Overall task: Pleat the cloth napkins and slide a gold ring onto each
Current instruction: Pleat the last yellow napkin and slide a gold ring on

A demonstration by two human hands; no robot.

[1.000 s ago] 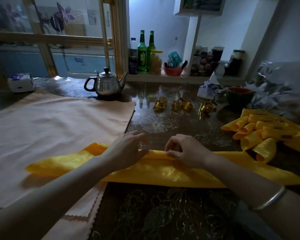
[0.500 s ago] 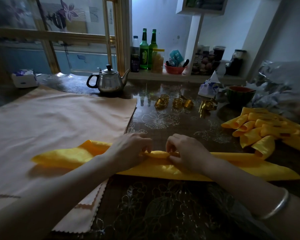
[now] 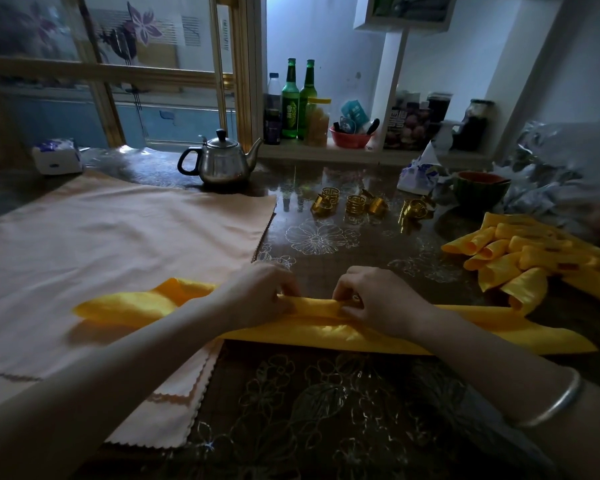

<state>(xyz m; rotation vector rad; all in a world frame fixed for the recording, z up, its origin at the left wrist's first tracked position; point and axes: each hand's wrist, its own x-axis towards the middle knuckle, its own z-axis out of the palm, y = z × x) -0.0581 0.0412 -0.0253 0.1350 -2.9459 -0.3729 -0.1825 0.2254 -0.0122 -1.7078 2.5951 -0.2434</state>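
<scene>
Dim room, dark floral table [image 3: 326, 410]. Nearest to camera: silver bangle [image 3: 561, 400] on right wrist.

Just beyond: yellow napkin [image 3: 326, 332] laid crosswise as a long folded band, left end on peach cloth [image 3: 118, 244], right end on bare tabletop. Left hand [image 3: 260, 294] and right hand [image 3: 378, 299] side by side at mid-band, close but apart. Fingers of both curled over far edge, pinching up a ridge of fabric. Nothing but cloth in either grip; thumbs mostly hidden. Central hold judged deliberate: to set the fold straight and stop glossy fabric springing open. Step in hand judged pleating. No ring on this napkin yet.

Further right: pile [image 3: 520, 258] of yellow napkins already rolled or pleated, set aside clear of working area. Rings on these not discernible.

Mid-table beyond hands: gold rings [image 3: 355, 204] in a loose row, well apart from napkin, probably staged within reach for next step.

Far edge: steel teapot [image 3: 222, 161] beside cloth's far corner, dark bowl [image 3: 478, 188] at right, tissue pack [image 3: 56, 155] at left. Green bottles [image 3: 290, 98] on ledge behind.
</scene>
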